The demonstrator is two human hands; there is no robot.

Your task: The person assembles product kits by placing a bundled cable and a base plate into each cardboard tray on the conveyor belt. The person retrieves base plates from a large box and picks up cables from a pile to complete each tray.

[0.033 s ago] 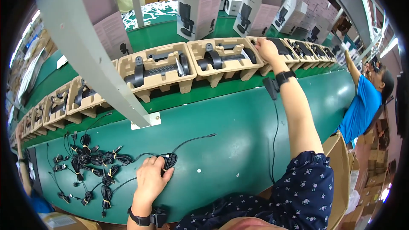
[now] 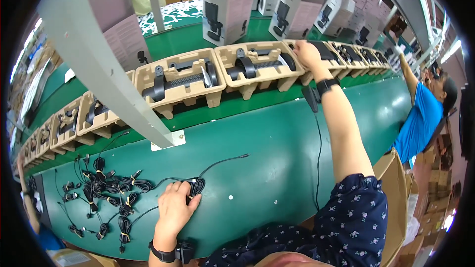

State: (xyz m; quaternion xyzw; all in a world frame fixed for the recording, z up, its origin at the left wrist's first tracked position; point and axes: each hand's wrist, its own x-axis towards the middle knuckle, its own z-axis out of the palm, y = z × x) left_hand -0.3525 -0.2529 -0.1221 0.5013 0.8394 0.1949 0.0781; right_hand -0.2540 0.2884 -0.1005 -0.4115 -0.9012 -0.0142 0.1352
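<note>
My left hand rests on the green table with its fingers and thumb closed round a coiled black cable. One end of this cable sticks out to the right. Left of it lies a heap of black cables, several bound with light ties. My right hand reaches forward to the left end of a brown moulded pulp tray. Its fingers are bent down into the tray beside a flat black piece; their tips and anything between them are hidden.
Trays holding black parts, such as this tray, line the far table edge. Behind stand upright printed boxes. A slanting metal post is bolted to the table at front left. A co-worker in blue stands at far right; another person's arm shows far left.
</note>
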